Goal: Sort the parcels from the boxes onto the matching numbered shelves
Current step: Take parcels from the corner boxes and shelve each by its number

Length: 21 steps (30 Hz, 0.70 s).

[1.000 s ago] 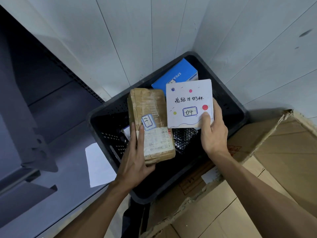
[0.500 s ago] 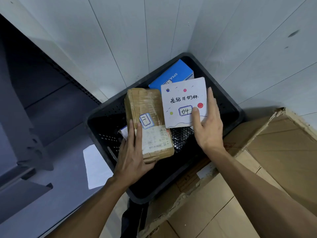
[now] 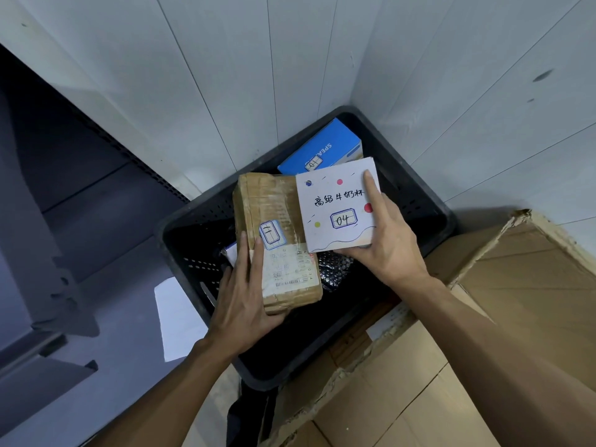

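My left hand (image 3: 245, 295) grips a brown taped parcel (image 3: 274, 221) with a blue-framed label and a shipping sticker, held over the black crate (image 3: 193, 227). My right hand (image 3: 383, 240) holds a white box marked 04 (image 3: 335, 195) by its lower right corner, one finger lying across its face. The two parcels touch side by side above the crate. Deeper in the crate, against its far wall, lies a blue box (image 3: 325, 146) labelled 01. A black bubble-wrap packet (image 3: 335, 266) shows beneath the held parcels.
A large torn cardboard box (image 3: 503, 317) fills the right and bottom. Grey metal shelving (image 3: 48, 253) stands to the left, with a white sheet of paper (image 3: 177, 317) on its lower deck. White panelled walls meet in a corner behind the crate.
My right hand shifted its grip on the white 04 box, a finger now stretching up across its face. The white box moved left against the brown parcel.
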{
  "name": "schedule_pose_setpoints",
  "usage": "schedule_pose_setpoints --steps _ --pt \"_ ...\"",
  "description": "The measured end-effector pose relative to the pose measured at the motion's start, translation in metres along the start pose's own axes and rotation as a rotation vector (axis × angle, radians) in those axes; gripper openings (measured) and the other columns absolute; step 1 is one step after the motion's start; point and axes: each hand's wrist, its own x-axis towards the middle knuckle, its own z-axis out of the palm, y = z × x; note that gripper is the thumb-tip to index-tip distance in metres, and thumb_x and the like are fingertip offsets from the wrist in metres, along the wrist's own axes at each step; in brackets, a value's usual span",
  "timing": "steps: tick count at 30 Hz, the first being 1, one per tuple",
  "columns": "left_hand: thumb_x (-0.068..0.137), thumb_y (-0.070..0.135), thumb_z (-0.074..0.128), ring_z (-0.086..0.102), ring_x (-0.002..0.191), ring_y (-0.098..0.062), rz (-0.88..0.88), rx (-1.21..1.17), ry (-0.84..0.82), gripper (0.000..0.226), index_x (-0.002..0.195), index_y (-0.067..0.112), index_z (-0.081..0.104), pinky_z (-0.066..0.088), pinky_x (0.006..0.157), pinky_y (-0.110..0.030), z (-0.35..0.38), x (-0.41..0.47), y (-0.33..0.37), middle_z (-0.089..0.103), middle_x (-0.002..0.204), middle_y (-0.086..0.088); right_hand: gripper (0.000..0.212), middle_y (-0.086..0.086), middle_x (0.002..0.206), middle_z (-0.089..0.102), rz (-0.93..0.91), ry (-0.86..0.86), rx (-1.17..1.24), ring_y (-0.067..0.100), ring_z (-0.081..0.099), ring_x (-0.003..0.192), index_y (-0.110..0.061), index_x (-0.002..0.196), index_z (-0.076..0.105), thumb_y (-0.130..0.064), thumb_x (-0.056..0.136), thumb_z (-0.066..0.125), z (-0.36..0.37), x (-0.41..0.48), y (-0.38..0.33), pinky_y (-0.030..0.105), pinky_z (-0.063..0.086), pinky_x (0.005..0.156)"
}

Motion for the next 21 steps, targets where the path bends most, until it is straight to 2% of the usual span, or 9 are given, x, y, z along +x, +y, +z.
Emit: schedule_pose_setpoints --steps 3,5,7,10,13,17,21 --pt "0.064 0.070 0.071 0.046 0.127 -0.048 -0.001 0.040 -0.021 0.135 0.159 0.011 -0.004 0.051 0.092 -0.056 0.000 0.001 -0.001 -0.011 0.165 -0.020 0.116 0.003 0.148 0.039 -0.023 0.024 -0.045 0.030 0.054 0.116 -0.045 0.157 0.001 -0.043 0.077 0.084 0.003 0.001 0.001 0.049 0.052 0.091" --pt "0.062 0.064 0.080 0.045 0.129 -0.047 0.001 0.060 -0.021 0.139 0.158 0.008 -0.003 0.050 0.093 -0.059 0.000 0.001 0.000 -0.011 0.164 -0.021 0.113 0.002 0.155 0.033 -0.031 0.032 -0.055 0.030 0.054 0.118 -0.046 0.156 0.000 -0.038 0.080 0.082 0.004 0.002 0.003 0.047 0.052 0.089" --pt "0.064 0.066 0.077 0.042 0.131 -0.046 0.010 0.045 -0.011 0.137 0.159 0.008 -0.004 0.049 0.094 -0.059 -0.001 0.001 0.002 -0.012 0.165 -0.019 0.113 -0.001 0.163 0.022 -0.051 0.058 -0.052 0.026 0.052 0.125 -0.044 0.157 -0.002 -0.034 0.081 0.081 0.004 0.001 0.005 0.046 0.053 0.089" --pt "0.067 0.075 0.064 0.037 0.135 -0.043 0.008 0.039 0.000 0.132 0.159 0.011 -0.005 0.045 0.099 -0.059 -0.008 0.000 0.005 -0.012 0.165 -0.017 0.112 0.003 0.168 0.008 -0.050 0.074 -0.037 0.028 0.044 0.137 -0.037 0.159 -0.001 -0.031 0.083 0.081 0.001 -0.001 0.005 0.045 0.050 0.094" --pt "0.065 0.074 0.067 0.037 0.133 -0.040 -0.001 0.059 0.002 0.134 0.159 0.011 -0.004 0.043 0.102 -0.059 -0.019 -0.002 0.008 -0.009 0.166 -0.016 0.113 0.005 0.168 0.006 -0.044 0.062 -0.059 0.030 0.045 0.137 -0.028 0.160 0.002 -0.034 0.081 0.082 -0.005 -0.001 0.001 0.048 0.052 0.095" --pt "0.064 0.078 0.054 0.048 0.121 -0.042 -0.008 0.059 0.013 0.129 0.159 0.008 0.000 0.048 0.096 -0.054 -0.034 -0.006 0.019 -0.008 0.166 -0.016 0.114 0.005 0.168 0.009 -0.014 0.048 -0.049 0.027 0.044 0.138 -0.023 0.161 0.008 -0.043 0.078 0.084 -0.021 -0.008 -0.007 0.045 0.047 0.096" --pt "0.066 0.078 0.055 0.047 0.122 -0.040 0.000 0.038 0.038 0.129 0.159 0.010 -0.002 0.047 0.097 -0.053 -0.048 -0.012 0.034 -0.010 0.166 -0.014 0.109 0.003 0.168 0.011 0.039 0.066 -0.044 0.018 0.049 0.131 -0.021 0.160 0.011 -0.033 0.079 0.083 -0.043 -0.020 -0.016 0.038 0.045 0.096"
